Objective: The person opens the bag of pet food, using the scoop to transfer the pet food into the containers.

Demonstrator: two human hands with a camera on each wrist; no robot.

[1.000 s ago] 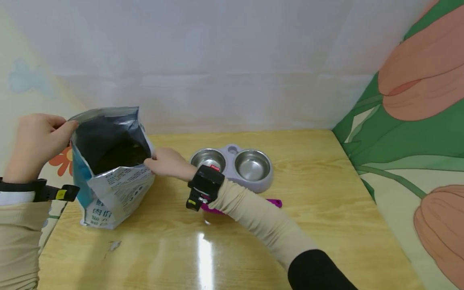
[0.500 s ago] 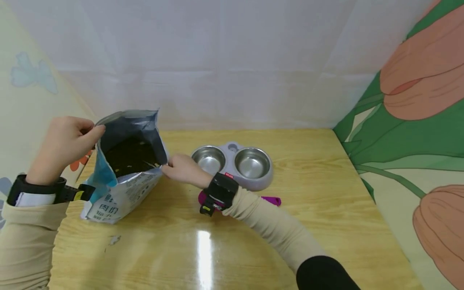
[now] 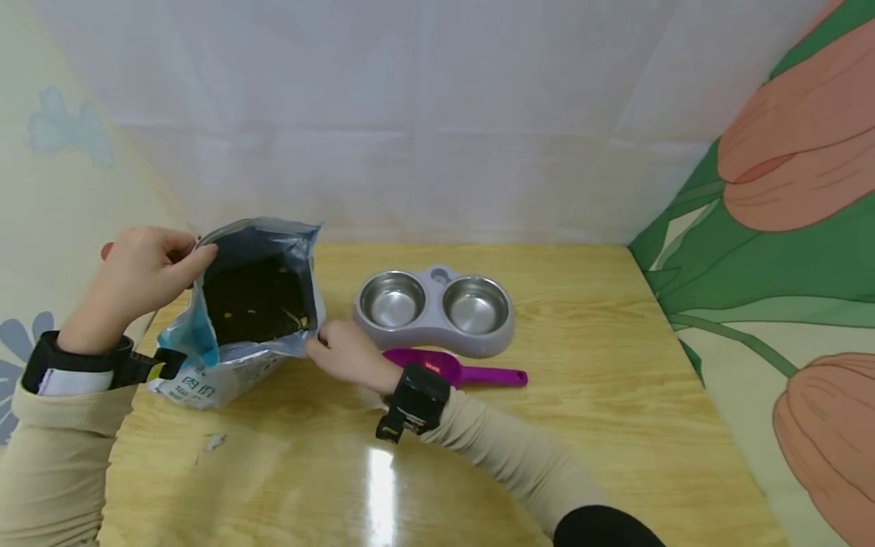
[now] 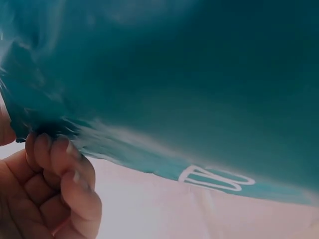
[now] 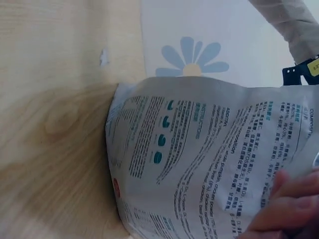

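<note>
A foil-lined pet food bag (image 3: 225,372) stands at the left of the table, its mouth spread wide and tilted toward me. Dark contents with a few light bits show inside. My left hand (image 3: 140,277) pinches the left side of the rim; in the left wrist view its fingers (image 4: 75,184) are curled at the edge of the teal side. The right hand (image 3: 352,353) pinches the rim's near right corner. In the right wrist view the printed panel of the bag (image 5: 199,149) faces the camera, with part of the right hand (image 5: 289,209) at the lower right.
Right of the bag stands a grey double feeder (image 3: 434,327) with two steel bowls. In front of it lies a purple scoop (image 3: 492,375), partly behind the right hand and wrist. A small torn patch (image 3: 215,442) marks the table (image 3: 615,425). White cloth (image 3: 478,152) hangs behind.
Both hands have shifted right with the bag's rim, and the mouth has tipped toward me, so more of the contents show. The right forearm has come nearer, uncovering more of the scoop.
</note>
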